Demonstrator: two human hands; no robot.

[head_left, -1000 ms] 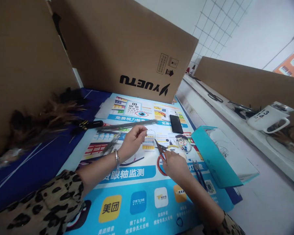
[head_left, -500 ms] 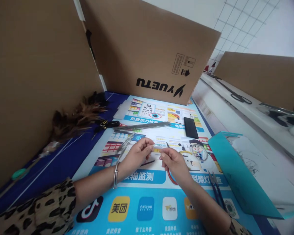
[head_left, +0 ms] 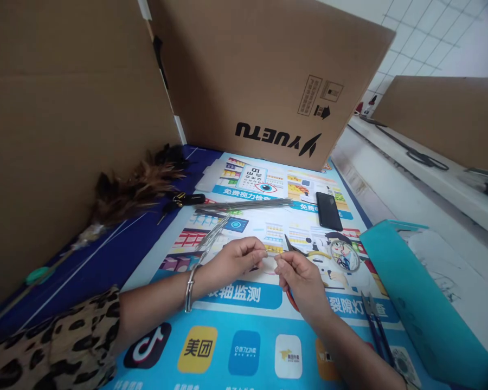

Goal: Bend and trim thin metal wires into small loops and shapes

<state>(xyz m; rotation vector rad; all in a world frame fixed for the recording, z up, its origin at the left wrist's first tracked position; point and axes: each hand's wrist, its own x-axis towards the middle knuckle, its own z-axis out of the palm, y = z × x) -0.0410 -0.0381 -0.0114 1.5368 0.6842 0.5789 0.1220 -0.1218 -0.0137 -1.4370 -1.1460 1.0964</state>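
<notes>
Silvery wire (head_left: 271, 254) spans between left fingers (head_left: 260, 254) and right fingers (head_left: 283, 264), both pinched closed on it.

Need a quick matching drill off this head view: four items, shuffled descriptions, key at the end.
Column 1
1. left hand
2. right hand
3. smartphone
4. feather duster

Column 2
A. brown and black, beside the left-hand cardboard panel
B. partly covers a red-handled tool
C. black, lying flat on the printed sheet
D. silver bangle at its wrist

Pairs: 1-D, 2-B, 3-C, 4-A
</notes>
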